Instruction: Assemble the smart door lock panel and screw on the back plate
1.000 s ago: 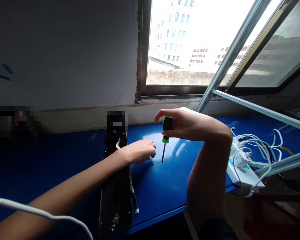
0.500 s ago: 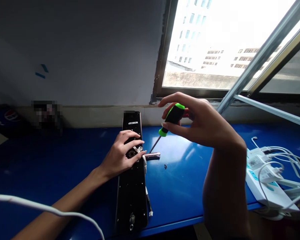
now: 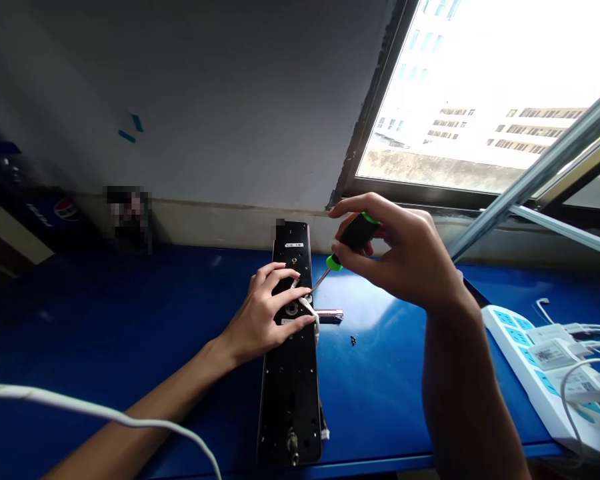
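A long black panel point(image 3: 290, 387), which looks like a door lock body, lies lengthwise on the blue table with a metal spindle near its front end. My left hand point(image 3: 270, 310) rests across its middle, fingers spread, with a white cable point(image 3: 307, 307) running between thumb and index finger. Above and to the right, my right hand point(image 3: 400, 257) is closed around the black and green handle of a screwdriver point(image 3: 357, 233). Its shaft slants down to the panel's right edge by my left index fingertip; the exact tip contact is hard to see. A shiny handle point(image 3: 333, 316) sticks out rightward.
Several small dark screws point(image 3: 353, 341) lie on the blue table point(image 3: 380, 387) right of the panel. A white power strip point(image 3: 525, 373) with chargers and cables stands at the right. At the back left is a Pepsi bottle point(image 3: 50, 210). Another white cable point(image 3: 105, 417) crosses my left forearm.
The view has shifted, so the scene sits further right. The screwdriver's tip has moved from beside the shiny handle up to the panel's edge. My left thumb and index finger have spread apart.
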### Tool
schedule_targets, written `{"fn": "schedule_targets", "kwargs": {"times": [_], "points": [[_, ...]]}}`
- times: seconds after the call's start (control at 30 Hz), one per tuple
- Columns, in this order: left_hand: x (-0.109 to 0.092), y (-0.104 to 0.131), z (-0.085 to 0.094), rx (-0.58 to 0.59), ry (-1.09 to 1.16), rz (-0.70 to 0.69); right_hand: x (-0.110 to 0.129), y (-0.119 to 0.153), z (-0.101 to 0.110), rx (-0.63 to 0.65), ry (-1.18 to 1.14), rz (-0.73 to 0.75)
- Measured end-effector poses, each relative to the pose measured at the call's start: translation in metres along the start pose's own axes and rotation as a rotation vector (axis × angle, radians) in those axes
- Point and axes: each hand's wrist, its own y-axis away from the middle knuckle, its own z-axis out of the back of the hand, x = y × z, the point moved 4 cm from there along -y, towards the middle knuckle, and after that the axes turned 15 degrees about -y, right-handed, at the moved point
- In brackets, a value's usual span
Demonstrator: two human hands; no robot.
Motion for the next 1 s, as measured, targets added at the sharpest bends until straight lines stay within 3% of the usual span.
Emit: {"fn": "schedule_targets", "kwargs": {"times": [0.2,0.47,0.7,0.77,0.9,1.0], "points": [[0.001,0.000,-0.002,0.033,-0.011,0.004,0.003,0.001,-0.004,-0.030,0.048,0.002],[0.001,0.001,-0.003,0.042,-0.025,-0.015,0.013,0.000,-0.012,-0.043,0.209,0.120],[0.001,0.002,-0.003,0.017,0.006,0.066,0.014,0.003,-0.012,-0.125,0.434,0.078],[0.001,0.001,-0.003,0.013,0.043,0.072,0.017,0.003,-0.011,-0.079,0.360,0.085],[0.002,0.001,-0.002,-0.027,0.058,0.097,0.023,0.004,-0.012,0.132,0.023,0.104],[0.001,0.002,-0.001,-0.039,0.043,0.118,0.023,0.005,-0.010,0.111,0.036,0.090]]}}
